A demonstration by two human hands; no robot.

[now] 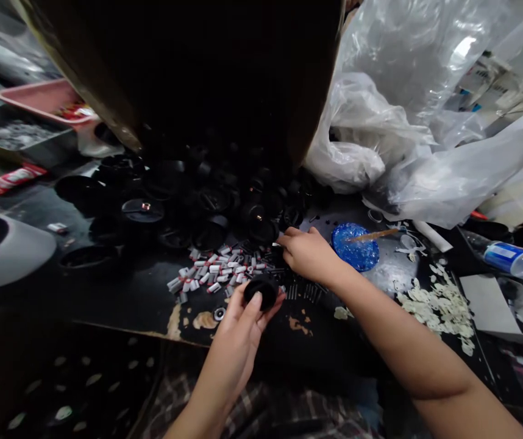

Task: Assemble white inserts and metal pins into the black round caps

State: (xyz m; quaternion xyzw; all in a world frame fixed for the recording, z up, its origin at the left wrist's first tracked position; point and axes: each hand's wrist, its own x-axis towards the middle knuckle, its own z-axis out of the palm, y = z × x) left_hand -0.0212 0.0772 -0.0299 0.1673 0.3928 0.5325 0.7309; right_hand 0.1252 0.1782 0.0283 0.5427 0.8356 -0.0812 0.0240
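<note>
Holding with the left hand (239,318) one black cup (265,292), with fingers curled closely around its side, above the near part of the tabletop (138,305). Reaching with the right hand (311,253) to the near edge of the black parts (211,201), with fingers bent and close together; cannot tell whether gripping something small. Just beyond the left hand, small grey tubes (214,269) in a loose pile. Beside the right wrist, a blue disc (362,257) under a brown stick (373,235).

I log one dark counter (136,296): blue dish (359,253); left of it, grey-white cylinders (216,268) and black round parts (210,231); right, pale flat pieces (444,305).
</note>
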